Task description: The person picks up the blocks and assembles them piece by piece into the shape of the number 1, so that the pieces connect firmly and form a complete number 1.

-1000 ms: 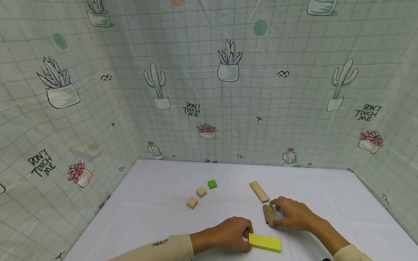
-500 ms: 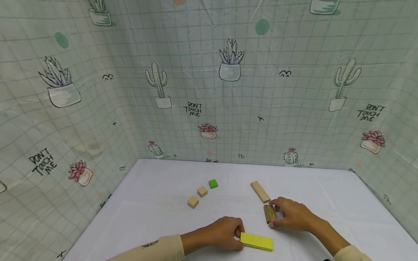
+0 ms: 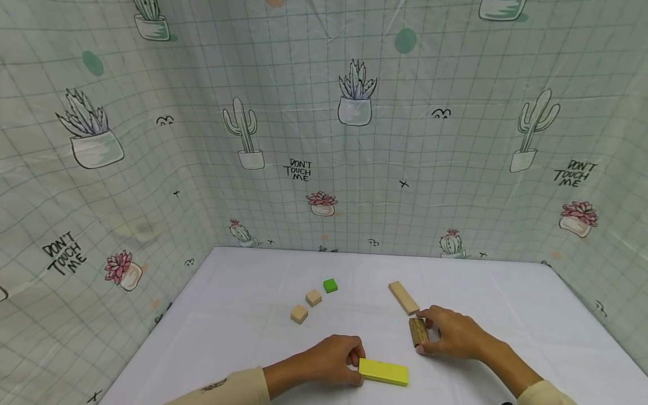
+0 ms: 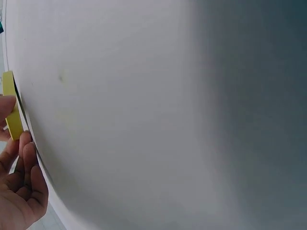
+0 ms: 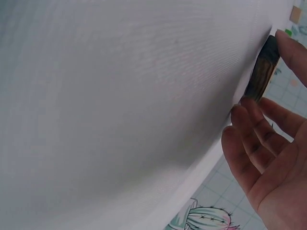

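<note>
A flat yellow block (image 3: 383, 372) lies near the front of the white table (image 3: 243, 337). My left hand (image 3: 334, 359) pinches its left end between thumb and fingers; the left wrist view shows the yellow block (image 4: 12, 105) edge-on at my fingertips (image 4: 24, 143). A dark brown block (image 3: 417, 331) lies right of centre, and my right hand (image 3: 453, 333) holds it at its two ends. In the right wrist view the brown block (image 5: 264, 72) sits between my thumb and fingers (image 5: 249, 112).
A long light wooden block (image 3: 403, 297) lies just beyond the brown one. Two small tan cubes (image 3: 298, 314) (image 3: 313, 297) and a small green cube (image 3: 330, 286) sit at mid-table. Cactus-print curtain walls (image 3: 324, 140) close in the back and both sides.
My left hand has slid the yellow block leftward along the table front. The right hand and the brown block have stayed where they were.
</note>
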A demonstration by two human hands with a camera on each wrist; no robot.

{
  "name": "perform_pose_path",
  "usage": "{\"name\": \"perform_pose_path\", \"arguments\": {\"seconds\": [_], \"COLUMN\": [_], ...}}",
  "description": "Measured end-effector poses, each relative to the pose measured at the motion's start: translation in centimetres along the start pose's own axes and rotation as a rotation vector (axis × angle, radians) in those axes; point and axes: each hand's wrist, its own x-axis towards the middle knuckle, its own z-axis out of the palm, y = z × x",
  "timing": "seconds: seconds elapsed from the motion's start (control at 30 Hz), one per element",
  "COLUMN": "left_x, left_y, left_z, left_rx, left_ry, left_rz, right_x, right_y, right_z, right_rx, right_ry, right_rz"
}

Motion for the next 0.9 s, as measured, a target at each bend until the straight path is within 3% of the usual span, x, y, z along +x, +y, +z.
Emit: {"name": "perform_pose_path", "arguments": {"seconds": [0.23, 0.57, 0.9], "left_x": [-0.8, -1.9, -3.0], "left_y": [-1.0, -1.9, -3.1], "left_z": [-0.6, -1.4, -1.9], "left_rx": [-0.027, -0.031, -0.028], "left_ry": [0.012, 0.011, 0.019], "left_rz": [-0.031, -0.044, -0.043], "right_x": [0.1, -0.1, -0.2], "right_y": [0.0, 0.6, 0.5], "right_z": [0.0, 0.1, 0.0], "right_rx": [0.020, -0.006, 0.002], "right_ry": [-0.013, 0.020, 0.016], "right_rz": [-0.014, -0.103, -0.096]}}
